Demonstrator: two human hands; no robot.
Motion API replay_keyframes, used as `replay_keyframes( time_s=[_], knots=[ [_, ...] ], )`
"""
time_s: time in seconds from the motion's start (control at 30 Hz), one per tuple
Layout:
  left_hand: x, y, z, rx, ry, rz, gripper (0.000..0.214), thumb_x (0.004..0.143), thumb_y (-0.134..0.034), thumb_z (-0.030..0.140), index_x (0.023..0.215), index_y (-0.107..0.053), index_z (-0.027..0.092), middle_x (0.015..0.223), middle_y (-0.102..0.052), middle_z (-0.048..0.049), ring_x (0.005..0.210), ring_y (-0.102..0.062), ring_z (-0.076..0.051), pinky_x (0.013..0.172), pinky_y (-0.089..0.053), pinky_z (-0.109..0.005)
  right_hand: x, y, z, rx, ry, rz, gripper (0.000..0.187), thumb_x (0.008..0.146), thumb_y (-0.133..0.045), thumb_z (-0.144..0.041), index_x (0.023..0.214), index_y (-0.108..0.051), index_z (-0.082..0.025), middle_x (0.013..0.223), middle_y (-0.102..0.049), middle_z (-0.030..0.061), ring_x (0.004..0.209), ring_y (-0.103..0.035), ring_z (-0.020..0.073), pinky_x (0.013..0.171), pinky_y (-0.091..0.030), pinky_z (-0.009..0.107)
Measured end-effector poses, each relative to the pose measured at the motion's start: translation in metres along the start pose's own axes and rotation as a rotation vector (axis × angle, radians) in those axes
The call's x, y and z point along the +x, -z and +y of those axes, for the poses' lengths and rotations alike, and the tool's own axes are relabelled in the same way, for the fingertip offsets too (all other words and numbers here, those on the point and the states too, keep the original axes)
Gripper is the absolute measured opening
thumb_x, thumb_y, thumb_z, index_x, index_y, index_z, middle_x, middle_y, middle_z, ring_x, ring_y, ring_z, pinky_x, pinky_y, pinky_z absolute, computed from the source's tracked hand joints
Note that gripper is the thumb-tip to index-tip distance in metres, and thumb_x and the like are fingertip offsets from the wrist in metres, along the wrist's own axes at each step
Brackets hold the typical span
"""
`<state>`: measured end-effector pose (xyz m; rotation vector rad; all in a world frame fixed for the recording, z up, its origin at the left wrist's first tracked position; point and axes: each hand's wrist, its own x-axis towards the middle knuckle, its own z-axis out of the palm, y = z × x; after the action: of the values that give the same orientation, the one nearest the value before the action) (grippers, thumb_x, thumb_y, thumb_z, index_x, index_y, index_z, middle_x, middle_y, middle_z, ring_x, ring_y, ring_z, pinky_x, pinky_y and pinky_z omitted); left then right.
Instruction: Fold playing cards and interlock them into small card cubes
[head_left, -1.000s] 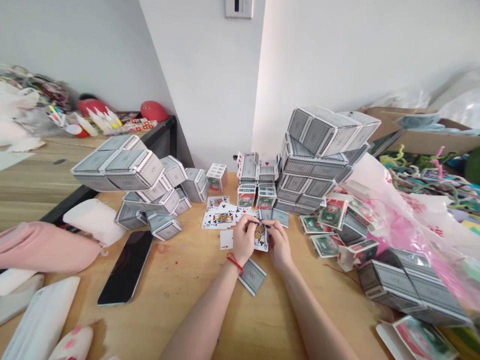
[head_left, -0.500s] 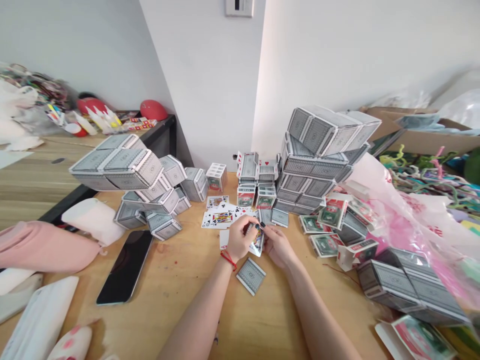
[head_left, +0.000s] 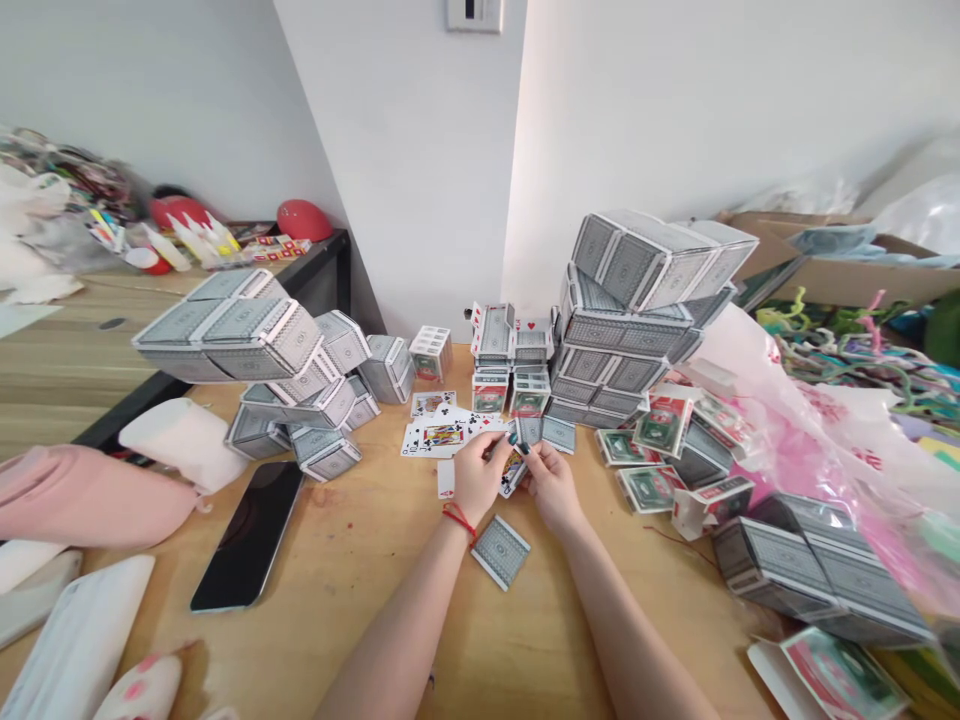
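My left hand (head_left: 481, 478) and my right hand (head_left: 552, 486) meet over the middle of the table, both closed on a playing card (head_left: 513, 472) whose printed face shows between them. Thumbs and fingertips pinch its upper edge; part of the card is hidden by the fingers. Just below lies a folded card piece (head_left: 501, 552) with its grey patterned back up. Loose face-up cards (head_left: 442, 436) spread beyond my left hand, and an ace (head_left: 445, 480) lies beside it. Two grey-backed pieces (head_left: 559, 434) rest behind my right hand.
Stacked card blocks rise at the left (head_left: 262, 335) and right (head_left: 637, 320). A phone (head_left: 247, 535) lies at left, near a pink pouch (head_left: 90, 495). Card boxes (head_left: 664, 425) and a plastic bag (head_left: 825, 420) crowd the right. A wall (head_left: 405, 150) stands behind.
My fingertips have shifted along the card's upper edge and the card has tilted between them. The right hand has drawn slightly closer to the left.
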<state>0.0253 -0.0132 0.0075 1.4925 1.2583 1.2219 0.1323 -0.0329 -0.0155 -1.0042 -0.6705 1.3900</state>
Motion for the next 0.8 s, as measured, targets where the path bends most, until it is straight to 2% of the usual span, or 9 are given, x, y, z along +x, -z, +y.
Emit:
replay_keyframes(
  time_s=[0.13, 0.37, 0.5, 0.67, 0.8],
  knots=[
    [-0.0044, -0.0077, 0.0016, 0.016, 0.037, 0.061, 0.021, 0.075, -0.051, 0.035, 0.078, -0.060, 0.016, 0.076, -0.063, -0.0035, 0.071, -0.056, -0.014, 0.064, -0.042, -0.024, 0.0000, 0.0006, 0.0029, -0.177, 0.097, 0.052, 0.031, 0.068, -0.061, -0.046, 0.064, -0.045, -0.020, 0.053, -0.043, -0.0052, 0.044, -0.038, 0.0081, 0.042, -0.034, 0.021],
    [-0.0021, -0.0090, -0.0001, 0.030, 0.091, 0.072, 0.019, 0.071, -0.055, 0.034, 0.069, -0.059, 0.015, 0.067, -0.060, -0.0007, 0.064, -0.053, -0.013, 0.060, -0.039, -0.022, -0.0016, -0.0010, -0.0040, -0.207, 0.076, -0.029, 0.029, 0.069, -0.060, -0.044, 0.066, -0.046, -0.020, 0.050, -0.042, -0.0072, 0.038, -0.030, 0.0056, 0.039, -0.027, 0.019],
    [0.0002, -0.0089, -0.0039, 0.001, 0.086, 0.047, 0.020, 0.071, -0.054, 0.034, 0.066, -0.057, 0.015, 0.063, -0.057, 0.0005, 0.061, -0.050, -0.012, 0.058, -0.039, -0.022, -0.0027, -0.0026, -0.0064, -0.193, 0.080, -0.044, 0.026, 0.068, -0.062, -0.043, 0.066, -0.049, -0.020, 0.051, -0.045, -0.0063, 0.041, -0.034, 0.0067, 0.042, -0.029, 0.020],
    [0.0005, -0.0090, -0.0055, 0.041, 0.054, 0.078, 0.019, 0.071, -0.054, 0.031, 0.061, -0.055, 0.015, 0.059, -0.055, 0.0016, 0.059, -0.048, -0.011, 0.057, -0.038, -0.021, -0.0028, -0.0029, -0.0044, -0.140, 0.055, -0.081, 0.026, 0.066, -0.063, -0.043, 0.069, -0.050, -0.020, 0.059, -0.052, -0.0030, 0.051, -0.046, 0.0108, 0.050, -0.038, 0.023],
    [-0.0018, -0.0084, -0.0037, 0.086, 0.013, 0.106, 0.019, 0.072, -0.053, 0.030, 0.060, -0.054, 0.016, 0.058, -0.055, 0.0017, 0.059, -0.048, -0.011, 0.056, -0.037, -0.021, -0.0019, -0.0007, -0.0012, -0.168, 0.087, -0.072, 0.023, 0.068, -0.062, -0.041, 0.070, -0.051, -0.020, 0.059, -0.052, -0.0031, 0.052, -0.046, 0.0110, 0.052, -0.037, 0.023]
  ],
)
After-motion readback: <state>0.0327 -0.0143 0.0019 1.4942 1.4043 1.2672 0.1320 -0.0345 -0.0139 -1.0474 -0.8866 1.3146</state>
